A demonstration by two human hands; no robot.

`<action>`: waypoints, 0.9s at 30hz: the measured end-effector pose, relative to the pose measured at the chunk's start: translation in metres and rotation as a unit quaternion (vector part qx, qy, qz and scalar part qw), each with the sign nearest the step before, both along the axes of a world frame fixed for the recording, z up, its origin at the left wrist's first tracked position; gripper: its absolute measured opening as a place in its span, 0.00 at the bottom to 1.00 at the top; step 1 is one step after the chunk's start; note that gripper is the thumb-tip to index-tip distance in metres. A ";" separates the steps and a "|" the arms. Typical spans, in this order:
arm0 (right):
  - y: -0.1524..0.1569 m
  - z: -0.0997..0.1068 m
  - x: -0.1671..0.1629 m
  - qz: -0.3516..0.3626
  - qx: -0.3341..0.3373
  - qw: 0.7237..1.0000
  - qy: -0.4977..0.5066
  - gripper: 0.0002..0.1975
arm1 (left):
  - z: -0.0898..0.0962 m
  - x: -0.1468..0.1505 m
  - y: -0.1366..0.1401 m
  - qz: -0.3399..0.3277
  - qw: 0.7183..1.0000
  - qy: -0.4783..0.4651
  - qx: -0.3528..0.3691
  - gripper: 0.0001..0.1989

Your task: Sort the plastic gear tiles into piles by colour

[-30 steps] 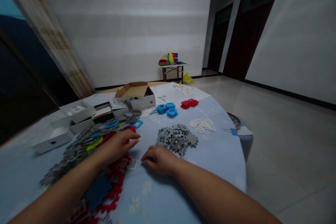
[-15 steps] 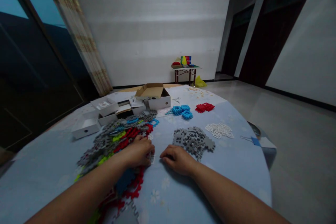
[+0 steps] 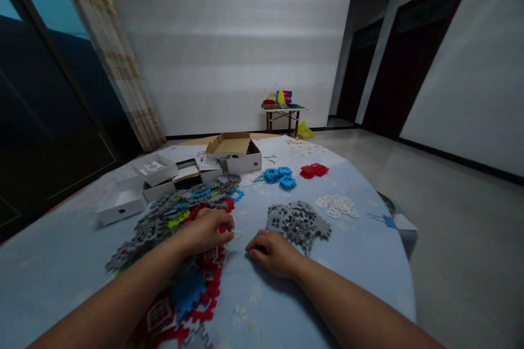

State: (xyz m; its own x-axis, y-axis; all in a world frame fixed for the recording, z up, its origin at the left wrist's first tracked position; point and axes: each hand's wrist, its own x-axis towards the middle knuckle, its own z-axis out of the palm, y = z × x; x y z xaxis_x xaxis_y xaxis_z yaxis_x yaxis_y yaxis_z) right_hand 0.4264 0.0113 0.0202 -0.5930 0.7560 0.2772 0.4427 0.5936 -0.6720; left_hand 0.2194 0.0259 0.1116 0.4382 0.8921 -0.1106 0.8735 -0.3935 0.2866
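The left hand [image 3: 208,229] had thumb and fingertips pinched on a thin white piece [image 3: 237,234], beside the inner border of a mixed heap [image 3: 167,221] running up from the near edge of the round table [image 3: 364,251]. The right hand [image 3: 278,253] rested with fingers curled; whether they held anything, I couldn't make out. Just beyond sat a grey pile [image 3: 297,223], then white frames [image 3: 336,206] toward the right edge, blue pieces [image 3: 278,175] and red pieces [image 3: 314,170] nearer the far edge.
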 end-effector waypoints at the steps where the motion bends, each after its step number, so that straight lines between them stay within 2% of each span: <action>1: 0.000 0.001 0.000 -0.001 0.001 1.000 -0.002 0.11 | 0.002 0.002 0.003 0.002 1.000 -0.027 -0.007 0.12; 4: 0.001 0.004 -0.001 -0.007 0.001 1.000 -0.014 0.11 | 0.006 0.011 0.014 0.024 0.979 -0.185 -0.078 0.16; 6: 0.002 0.006 -0.001 -0.008 -0.001 1.000 -0.027 0.11 | 0.008 0.023 0.023 0.050 0.942 -0.306 -0.129 0.16; 8: 0.004 0.006 -0.001 -0.005 0.002 0.999 -0.035 0.12 | 0.008 0.038 0.033 0.079 0.912 -0.371 -0.158 0.17; 12: 0.009 0.002 -0.002 0.012 0.015 0.999 -0.038 0.12 | 0.003 0.081 0.057 0.109 0.893 -0.387 -0.201 0.21; 18: 0.012 0.003 -0.003 0.030 0.008 0.998 -0.054 0.14 | -0.007 0.163 0.086 0.076 0.883 -0.399 -0.234 0.23; 21: 0.012 0.004 -0.003 0.007 0.014 0.997 -0.072 0.15 | -0.006 0.191 0.095 0.076 0.876 -0.421 -0.222 0.30; 24: 0.013 0.002 -0.003 0.019 0.015 0.998 -0.061 0.15 | -0.002 0.188 0.099 0.094 0.882 -0.422 -0.187 0.37; 27: 0.013 -0.001 -0.002 0.040 0.011 0.998 -0.038 0.14 | 0.004 0.151 0.095 0.112 0.893 -0.415 -0.133 0.37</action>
